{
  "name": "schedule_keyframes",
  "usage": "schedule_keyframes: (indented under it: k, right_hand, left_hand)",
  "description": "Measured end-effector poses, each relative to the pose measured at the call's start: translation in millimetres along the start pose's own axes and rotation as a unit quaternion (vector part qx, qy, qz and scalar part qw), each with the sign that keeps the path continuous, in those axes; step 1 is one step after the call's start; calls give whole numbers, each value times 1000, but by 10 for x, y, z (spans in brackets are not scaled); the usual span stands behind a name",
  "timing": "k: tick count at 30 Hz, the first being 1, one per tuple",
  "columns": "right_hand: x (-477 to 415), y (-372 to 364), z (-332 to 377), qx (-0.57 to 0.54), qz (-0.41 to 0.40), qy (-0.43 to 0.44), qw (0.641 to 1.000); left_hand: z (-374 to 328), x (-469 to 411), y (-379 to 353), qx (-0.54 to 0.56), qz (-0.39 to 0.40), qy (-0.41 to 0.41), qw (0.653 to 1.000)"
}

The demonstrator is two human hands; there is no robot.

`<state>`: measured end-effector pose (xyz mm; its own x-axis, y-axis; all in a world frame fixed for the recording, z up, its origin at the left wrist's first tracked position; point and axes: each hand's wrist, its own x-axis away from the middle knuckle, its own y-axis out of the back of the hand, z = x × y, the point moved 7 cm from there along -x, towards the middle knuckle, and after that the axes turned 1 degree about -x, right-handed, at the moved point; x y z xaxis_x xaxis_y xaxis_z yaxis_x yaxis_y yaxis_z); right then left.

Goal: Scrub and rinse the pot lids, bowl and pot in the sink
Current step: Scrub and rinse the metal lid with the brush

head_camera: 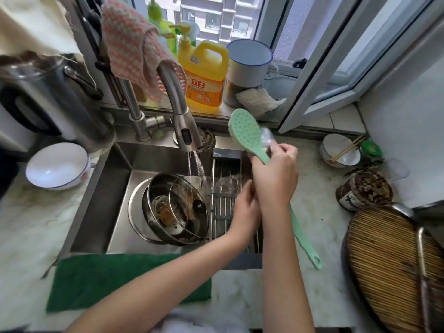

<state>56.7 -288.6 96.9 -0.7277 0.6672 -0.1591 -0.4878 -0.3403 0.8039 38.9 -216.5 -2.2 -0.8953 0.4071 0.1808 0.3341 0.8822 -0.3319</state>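
Gripping the green long-handled brush (245, 130) near its head, the right hand (276, 174) is held high above the drain rack (224, 205). Against the right wrist lies the left hand (243, 209); its grasp cannot be told.

Daylit window (240, 18) behind marble counter (276, 296); white wall (408, 140) right.

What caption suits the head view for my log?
Right hand grips a green brush above the sink rack while the tap runs onto the stacked pot and lids; left hand close beside.
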Motion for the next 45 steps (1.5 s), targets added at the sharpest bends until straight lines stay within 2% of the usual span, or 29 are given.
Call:
schedule_keyframes:
  k: [3, 5, 8, 13, 19, 22, 25, 26, 28, 30, 32, 34, 35, 38, 39, 43, 45]
  right_hand:
    - [53, 71, -76, -36, -6, -2, 999]
    - [56, 145, -219, -85, -8, -28, 996]
    - [15, 152, -487, -165, 45, -80, 982]
    - [-37, 45, -765, -205, 98, -101, 969]
    - [-79, -353, -596, -150, 181, -42, 971]
    - [45, -693, -141, -79, 259, 70, 960]
    - [176, -1049, 256, 63, 308, 209, 926]
    - [89, -1105, 295, 104, 293, 218, 925]
    - [-203, -1121, 267, 165, 260, 175, 935]
    - [-316, -1155, 272, 164, 285, 158, 931]
    - [-123, -1208, 467, 122, 359, 212, 901]
    - [115, -1261, 619, 134, 408, 288, 856]
    - [72, -1282, 618, 155, 394, 297, 856]
    - [-366, -1265, 445, 202, 324, 225, 896]
    - [-399, -1261, 407, 209, 319, 222, 898]
    - [30, -1280, 602, 183, 406, 322, 836]
    - [-113, -1333, 577, 201, 381, 315, 846]
  left_hand:
    - [1, -174, 244, 83, -48, 81, 992]
    - [48, -246, 484, 152, -99, 148, 972]
    - [171, -263, 861, 201, -156, 230, 939]
    - [302, -228, 1326, 251, -199, 292, 901]
    - [327, -133, 1716, 225, -198, 315, 901]
    - [307, -138, 1781, 203, -209, 310, 905]
    - [317, -174, 1856, 147, -223, 306, 914]
    - [328, -175, 1902, 123, -235, 306, 914]
    - [298, -160, 1979, 71, -253, 302, 916]
    - [252, -200, 2050, 39, -273, 274, 921]
    - [207, -243, 2075, 18, -282, 256, 924]
    - [203, -283, 2072, -3, -285, 252, 925]
    - [215, -297, 2056, -7, -284, 254, 925]
    - [227, -277, 1987, -26, -273, 260, 926]
    - [230, -270, 1985, -30, -276, 258, 925]
    - [216, -289, 1999, -36, -284, 243, 927]
    - [209, -313, 1975, -37, -278, 244, 928]
